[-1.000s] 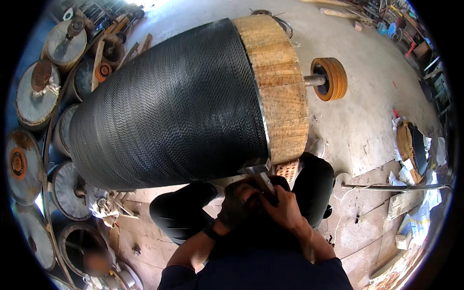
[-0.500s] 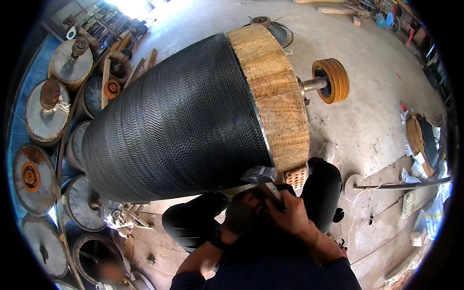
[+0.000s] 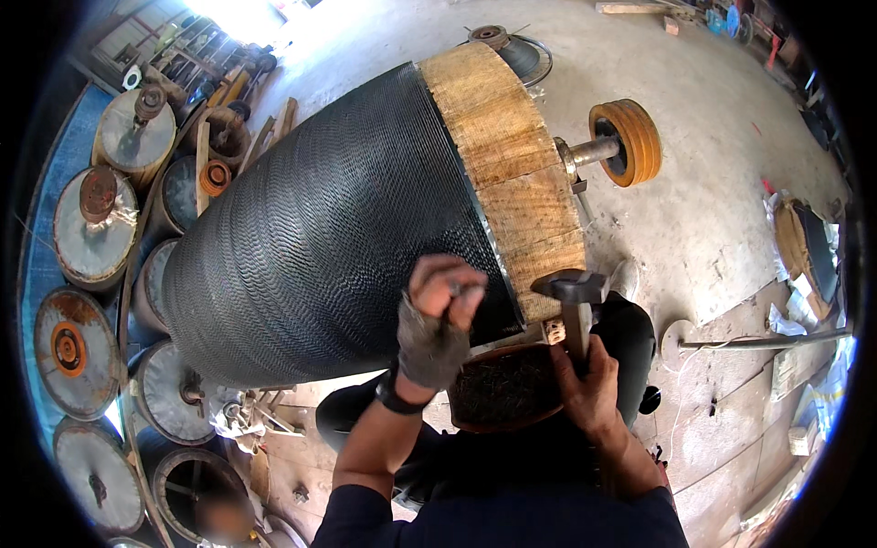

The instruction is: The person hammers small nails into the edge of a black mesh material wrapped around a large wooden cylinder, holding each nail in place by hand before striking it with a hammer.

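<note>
In front of me lies a large drum (image 3: pixel 311 219) wrapped in black, toothed-looking rows, with a pale wooden end band (image 3: pixel 521 201). My left hand (image 3: pixel 431 315), in a grey fingerless glove, is raised at the drum's near side by the wooden end. Its fingers are pinched together; something small and greyish shows between them, too small to name. Wrapped round the handle of a hammer (image 3: pixel 574 288), my right hand (image 3: pixel 586 388) holds it upright near the wooden end. Between my hands, on my lap, rests a brown-rimmed container (image 3: pixel 504 426) of small dark pieces.
A shaft with an orange grooved pulley (image 3: pixel 630 143) sticks out from the drum's right end. Several metal-ended drums (image 3: pixel 89 224) stand at left. A rod with a round plate (image 3: pixel 678 345) lies at right, near scraps and a rolled sheet (image 3: pixel 797 251).
My left hand has risen from the container toward the drum, fingers pinched. My right hand has moved right with the hammer, now upright. The container has come into plain view.
</note>
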Demonstrator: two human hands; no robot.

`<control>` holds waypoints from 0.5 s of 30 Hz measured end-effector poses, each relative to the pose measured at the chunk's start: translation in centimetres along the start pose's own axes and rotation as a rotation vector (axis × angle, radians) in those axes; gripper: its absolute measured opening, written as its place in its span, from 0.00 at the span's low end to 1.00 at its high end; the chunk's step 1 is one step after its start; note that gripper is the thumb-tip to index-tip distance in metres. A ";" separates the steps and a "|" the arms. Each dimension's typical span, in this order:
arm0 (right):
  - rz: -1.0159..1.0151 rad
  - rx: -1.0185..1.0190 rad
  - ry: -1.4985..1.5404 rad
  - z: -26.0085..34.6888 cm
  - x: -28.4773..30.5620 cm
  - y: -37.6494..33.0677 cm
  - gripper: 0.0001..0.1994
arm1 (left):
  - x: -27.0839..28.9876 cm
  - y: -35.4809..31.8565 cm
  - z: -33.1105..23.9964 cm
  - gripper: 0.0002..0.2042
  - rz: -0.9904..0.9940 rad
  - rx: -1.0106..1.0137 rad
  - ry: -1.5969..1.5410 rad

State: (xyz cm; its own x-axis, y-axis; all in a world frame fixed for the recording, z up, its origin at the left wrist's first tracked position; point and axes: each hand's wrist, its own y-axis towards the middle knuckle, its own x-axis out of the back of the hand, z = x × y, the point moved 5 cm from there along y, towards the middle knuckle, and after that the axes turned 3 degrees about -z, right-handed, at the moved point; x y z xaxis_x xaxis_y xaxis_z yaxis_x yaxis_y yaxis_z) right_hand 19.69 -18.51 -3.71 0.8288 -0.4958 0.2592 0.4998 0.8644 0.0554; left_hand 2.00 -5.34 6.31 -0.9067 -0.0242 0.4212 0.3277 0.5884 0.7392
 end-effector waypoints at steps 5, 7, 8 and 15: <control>0.000 -0.049 -0.043 -0.7 0.5 -0.2 0.11 | -0.6 4.1 2.8 0.11 -0.051 -0.049 -0.093; 0.013 -0.054 -0.064 -0.8 0.5 -0.3 0.11 | -1.3 4.1 3.5 0.13 -0.038 -0.053 -0.173; 0.026 -0.037 -0.064 -0.8 0.5 -0.3 0.11 | -1.5 3.9 3.8 0.14 -0.029 -0.053 -0.214; 0.059 0.009 -0.062 -0.8 0.1 0.3 0.11 | -2.0 4.2 4.4 0.05 -0.054 -0.005 -0.190</control>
State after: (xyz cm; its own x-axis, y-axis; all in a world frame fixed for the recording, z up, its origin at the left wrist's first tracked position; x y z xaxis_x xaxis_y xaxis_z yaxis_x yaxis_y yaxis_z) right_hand 20.14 -18.40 -4.42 0.8396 -0.4381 0.3213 0.4479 0.8929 0.0470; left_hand 4.06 0.74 6.23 -0.9566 0.0978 0.2744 0.2781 0.5864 0.7607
